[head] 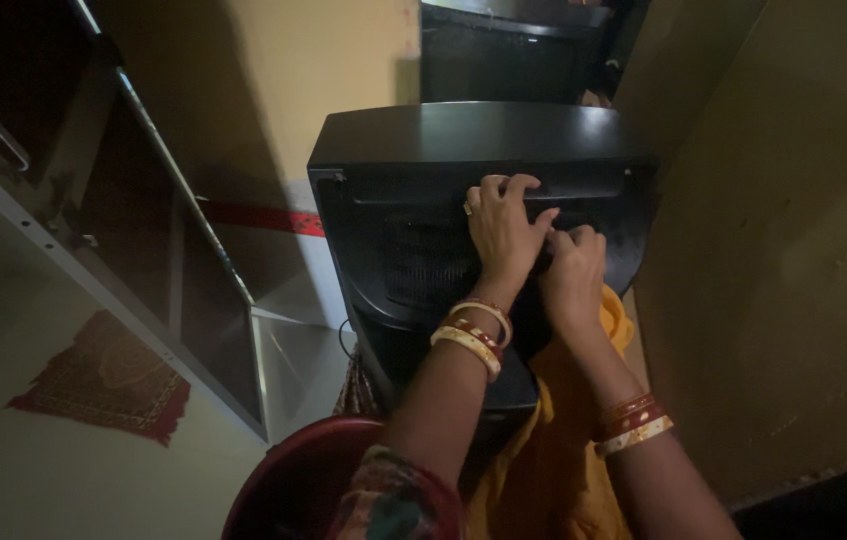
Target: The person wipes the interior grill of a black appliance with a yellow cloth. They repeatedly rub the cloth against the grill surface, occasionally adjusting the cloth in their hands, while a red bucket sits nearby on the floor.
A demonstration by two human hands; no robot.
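- The left hand (502, 228) lies flat against the back of an old black television set (414, 250), fingers curled over a ridge near its top edge; a ring shows on one finger.
- The right hand (572, 272) presses just beside it at 4 o'clock, fingers bent onto the same casing, the two hands touching.
- Both wrists carry red, gold and white bangles (474, 335).
- The television set is bulky, matte plastic, with a grid of vent slots at 9 o'clock from the hands and a glossy rounded top.
- A yellow cloth (554, 460) hangs under the right forearm.
- A dark red tub (289, 480) sits at 7 o'clock.
- A glass-fronted cabinet (144, 250) stands at 9 o'clock.
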